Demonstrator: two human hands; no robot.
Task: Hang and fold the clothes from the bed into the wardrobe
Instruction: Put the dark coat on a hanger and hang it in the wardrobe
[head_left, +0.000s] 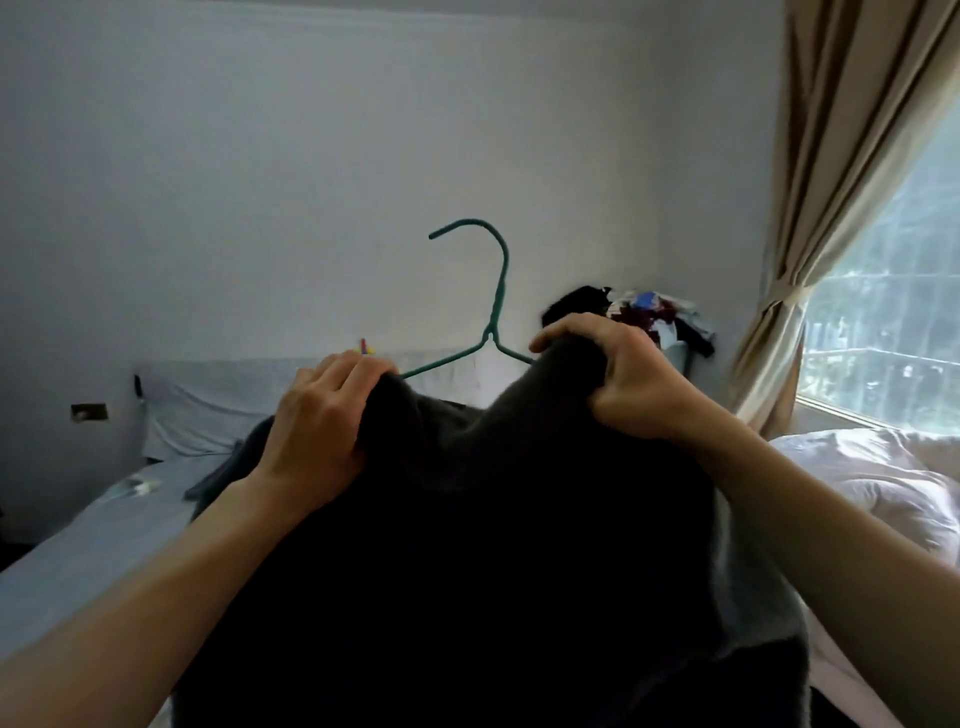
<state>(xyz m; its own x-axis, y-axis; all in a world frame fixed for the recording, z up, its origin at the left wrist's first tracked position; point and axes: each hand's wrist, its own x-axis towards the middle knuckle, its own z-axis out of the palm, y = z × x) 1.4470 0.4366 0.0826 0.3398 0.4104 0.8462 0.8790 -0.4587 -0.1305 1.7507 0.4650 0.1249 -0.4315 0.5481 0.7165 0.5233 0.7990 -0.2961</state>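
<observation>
A dark grey garment (493, 545) hangs in front of me, filling the lower middle of the view. A teal wire hanger (493, 306) rises from its top edge, hook curling to the left; the hanger's lower arms are hidden inside the cloth. My left hand (322, 426) grips the garment's top left edge, fingers curled over the cloth. My right hand (608, 374) grips the top right edge the same way, slightly higher. Both forearms reach in from the bottom corners.
The bed (104, 535) with a pale blue sheet lies below and to the left, a white duvet (883, 483) on the right. A heap of mixed clothes (654, 317) sits in a basket by the far wall. Beige curtains (831, 208) frame a window at right.
</observation>
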